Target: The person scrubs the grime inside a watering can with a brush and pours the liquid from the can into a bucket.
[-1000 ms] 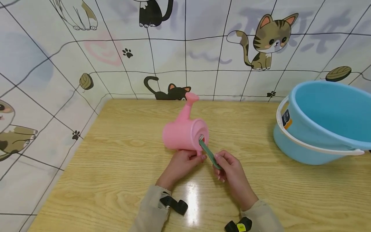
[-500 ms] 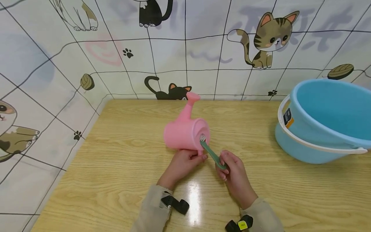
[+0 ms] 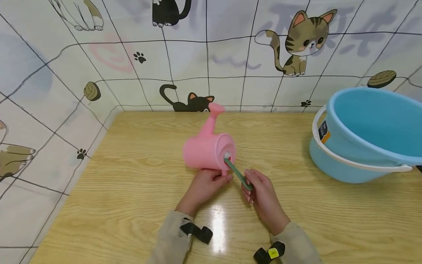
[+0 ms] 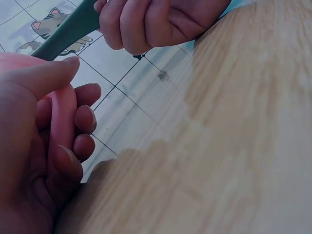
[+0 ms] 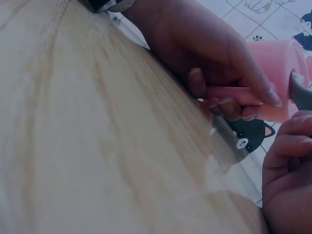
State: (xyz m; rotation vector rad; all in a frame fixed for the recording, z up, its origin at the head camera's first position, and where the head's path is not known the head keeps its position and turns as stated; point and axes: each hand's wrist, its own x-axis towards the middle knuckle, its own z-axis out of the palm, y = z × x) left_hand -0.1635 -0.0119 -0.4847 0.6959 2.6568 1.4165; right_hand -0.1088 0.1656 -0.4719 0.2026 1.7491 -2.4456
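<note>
A pink watering can [image 3: 202, 152] lies tipped on its side above the table in the head view, its opening turned to the right and its spout pointing to the back. My left hand [image 3: 205, 187] grips its handle [image 4: 63, 117], the fingers curled round it in the left wrist view. With my right hand [image 3: 265, 196] I pinch the green handle of a brush [image 3: 236, 173]. White bristles show at the can's opening; the rest of the brush head is hidden inside. The right wrist view shows the can [image 5: 273, 56] and the brush [image 5: 301, 92] partly.
Two light blue tubs or buckets, seemingly nested, with a white carrying handle [image 3: 349, 163], stand at the right. The wooden table [image 3: 132, 205] meets a cat-patterned wall covering [image 3: 227, 58] at the back and left.
The brush came slightly out of the opening half a second ago, showing more bristles, and is now pushed further in. My left hand and the watering can stay nearly in place.
</note>
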